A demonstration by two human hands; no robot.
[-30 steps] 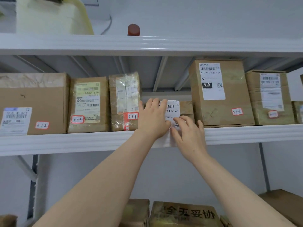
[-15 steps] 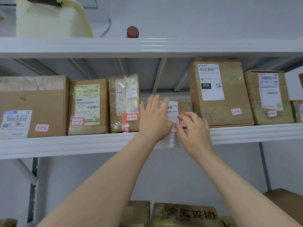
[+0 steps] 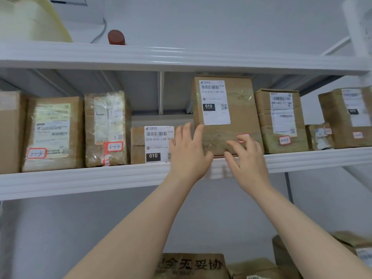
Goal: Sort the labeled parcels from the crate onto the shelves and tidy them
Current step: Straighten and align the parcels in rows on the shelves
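Brown cardboard parcels stand in a row on a white metal shelf (image 3: pixel 80 180), each with a printed label facing outward. From the left:

- a large plain cardboard box (image 3: pixel 10 131), cut off by the frame edge
- a flat parcel with a yellowish label (image 3: pixel 52 133)
- a tape-wrapped parcel with a red-bordered tag (image 3: pixel 106 127)
- a low brown cardboard parcel (image 3: pixel 138 146) whose white label reads "010"
- a tall brown cardboard parcel (image 3: pixel 237 109), also marked "010"
- a creased parcel with a long white label (image 3: pixel 281 121)
- a small squat parcel (image 3: pixel 319 135)
- a wide parcel at the far right (image 3: pixel 348 117)

The low parcel sits between the tape-wrapped parcel and the tall one, just beside each.

The left hand (image 3: pixel 189 156) is raised with fingers straight and spread, its palm over the seam where the low and tall parcels meet. The right hand (image 3: pixel 247 158), fingers spread and slightly bent, lies before the lower front of the tall parcel, at its handwritten red-edged sticker (image 3: pixel 243 136). The hands are apart and neither grips anything. Whether the fingertips touch the cardboard cannot be told.

On the upper white shelf (image 3: pixel 201 57) stand a pale yellow plastic container (image 3: pixel 30 19) and a reddish-brown cylinder (image 3: pixel 116 37). Below the parcels' shelf, a cardboard box printed with black characters (image 3: pixel 191 264) is visible.
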